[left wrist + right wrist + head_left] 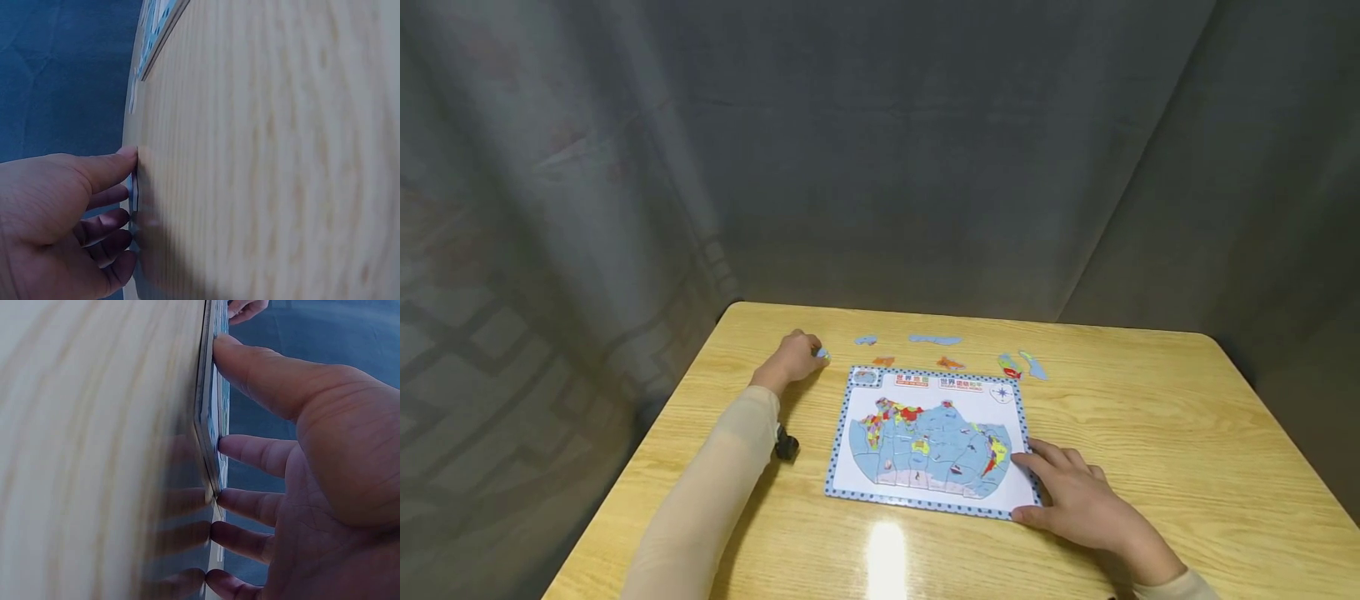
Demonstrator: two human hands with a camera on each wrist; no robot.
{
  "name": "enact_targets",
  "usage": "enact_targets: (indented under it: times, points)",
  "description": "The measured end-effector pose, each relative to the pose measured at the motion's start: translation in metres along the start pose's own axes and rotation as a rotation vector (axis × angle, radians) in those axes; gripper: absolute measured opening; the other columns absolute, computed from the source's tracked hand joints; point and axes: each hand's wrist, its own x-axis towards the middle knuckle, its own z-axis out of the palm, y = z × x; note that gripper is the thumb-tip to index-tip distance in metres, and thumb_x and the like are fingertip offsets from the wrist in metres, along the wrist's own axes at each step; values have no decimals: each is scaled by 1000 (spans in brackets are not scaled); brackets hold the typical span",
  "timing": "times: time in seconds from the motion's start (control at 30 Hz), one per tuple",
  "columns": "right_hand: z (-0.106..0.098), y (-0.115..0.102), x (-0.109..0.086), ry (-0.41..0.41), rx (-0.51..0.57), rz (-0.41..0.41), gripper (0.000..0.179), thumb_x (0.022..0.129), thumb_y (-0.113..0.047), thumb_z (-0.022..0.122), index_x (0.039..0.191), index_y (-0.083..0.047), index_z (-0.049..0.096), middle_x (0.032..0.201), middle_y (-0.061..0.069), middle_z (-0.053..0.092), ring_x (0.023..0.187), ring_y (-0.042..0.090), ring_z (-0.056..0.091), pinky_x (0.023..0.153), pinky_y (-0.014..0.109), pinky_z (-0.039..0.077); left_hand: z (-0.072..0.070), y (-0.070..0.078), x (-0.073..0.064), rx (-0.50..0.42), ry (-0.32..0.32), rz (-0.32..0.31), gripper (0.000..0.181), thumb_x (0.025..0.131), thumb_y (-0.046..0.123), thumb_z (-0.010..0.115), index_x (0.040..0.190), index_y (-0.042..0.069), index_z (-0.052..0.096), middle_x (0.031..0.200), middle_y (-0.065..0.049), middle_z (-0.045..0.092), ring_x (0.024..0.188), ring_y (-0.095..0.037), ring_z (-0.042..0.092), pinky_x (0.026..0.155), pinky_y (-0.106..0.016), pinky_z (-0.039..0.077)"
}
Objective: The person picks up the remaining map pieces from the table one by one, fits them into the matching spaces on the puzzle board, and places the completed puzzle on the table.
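Observation:
A world map jigsaw puzzle board (865, 492) with a blue dotted border lies on the table, part of its map filled with pieces. Beyond its upper left corner, my left hand (793, 357) holds a small light-blue puzzle piece (823, 356) between thumb and fingers, low at the tabletop. The left wrist view shows this piece (134, 187) edge-on, partly hidden by the fingers. My right hand (1078, 500) rests at the board's lower right edge, fingers spread. In the right wrist view its thumb (250, 365) touches the board (209, 394).
Loose puzzle pieces lie beyond the board: a small blue one (866, 340), a long blue one (935, 340), two orange ones (883, 362) (951, 364), and a red-green one (1011, 366) beside a blue-green one (1033, 367). A grey curtain (925, 167) hangs behind the table (1150, 400).

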Motion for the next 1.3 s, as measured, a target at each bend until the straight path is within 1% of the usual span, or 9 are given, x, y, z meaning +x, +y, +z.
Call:
enact_targets:
  times: [0.13,0.2,0.47,0.67,0.9,1.0,1.17,1.23,1.3]
  points:
    - [-1,-1,0,-1,6,-2,80,76,-66,69,137,-16,56,149,17,40,127,40,40,87,64,35,1,1,0,-24,-19,-33,49,98,29,63,135,-1,55,134,-23,44,129,-43,38,105,-51,37]
    - [-1,-1,0,-2,8,1,80,76,-66,70,138,-16,56,149,17,40,127,40,39,87,64,35,1,2,0,-38,-18,-41,47,98,29,63,134,0,55,133,-22,45,128,-42,39,103,-50,39]
    - [-2,-3,1,-6,0,8,81,76,-67,70,138,-17,56,150,15,39,127,38,40,86,59,35,1,6,2,-21,6,-14,25,96,21,65,114,3,62,116,-16,51,107,-33,49,92,-45,44]
    - [-2,-2,2,-2,-8,1,81,76,-69,68,138,-18,56,150,14,39,126,37,40,85,56,35,2,6,4,-29,10,-38,23,96,21,66,110,4,61,113,-15,50,101,-30,49,87,-43,45]
    - [-1,1,2,-2,-7,-6,82,76,-70,66,139,-19,55,150,13,39,127,38,40,84,59,36,5,5,7,-48,26,-52,22,95,20,68,107,5,57,110,-13,50,95,-28,49,80,-39,44]
    - [-1,1,2,-4,-3,-5,82,76,-70,66,139,-18,55,150,13,39,127,38,39,85,59,35,6,5,7,-67,27,-45,25,95,19,68,111,4,56,111,-15,52,97,-28,50,82,-39,45]
    - [-2,1,2,-10,0,2,82,76,-70,67,139,-18,55,150,14,38,127,39,39,85,61,35,7,5,6,-122,28,-39,43,95,18,66,131,0,52,127,-22,52,111,-31,53,95,-42,46]
    - [-1,1,2,-13,0,7,82,76,-69,67,139,-18,55,150,14,38,127,39,39,85,60,35,7,4,5,-134,28,-39,44,96,18,66,133,-1,53,129,-22,52,110,-31,53,95,-41,46]
    - [-1,1,2,-15,0,11,82,76,-69,68,138,-18,56,150,14,39,127,39,40,85,59,35,8,3,4,-138,27,-34,40,96,18,66,129,-2,56,126,-22,53,103,-29,54,89,-39,48]
